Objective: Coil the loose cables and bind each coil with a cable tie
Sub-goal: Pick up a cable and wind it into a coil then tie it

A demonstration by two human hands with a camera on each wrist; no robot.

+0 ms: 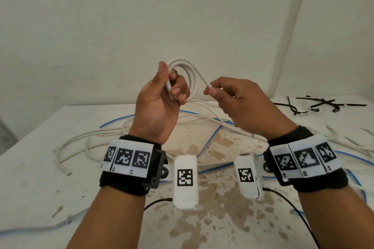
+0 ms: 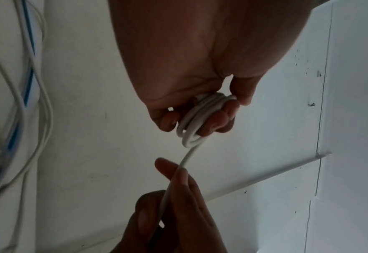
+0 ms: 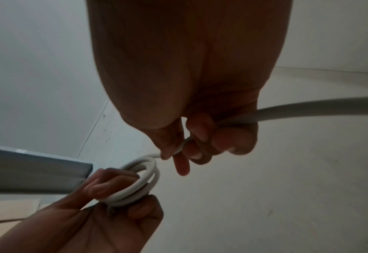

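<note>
Your left hand [image 1: 159, 105] grips a part-wound white coil [image 1: 183, 73] above the desk [image 1: 40, 168]; your right hand [image 1: 238, 105] pinches its running length. No tie is on; other cables [image 1: 210, 133] and the ties [image 1: 321, 105] lie on the desk.

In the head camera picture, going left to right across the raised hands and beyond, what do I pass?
Left hand → white cable coil it grips → right hand pinching the cable's free run → black cable ties on the table.

Black wristbands [image 1: 123, 183], white coded tags [image 1: 127, 157], wrist cameras [image 1: 185, 182].
</note>
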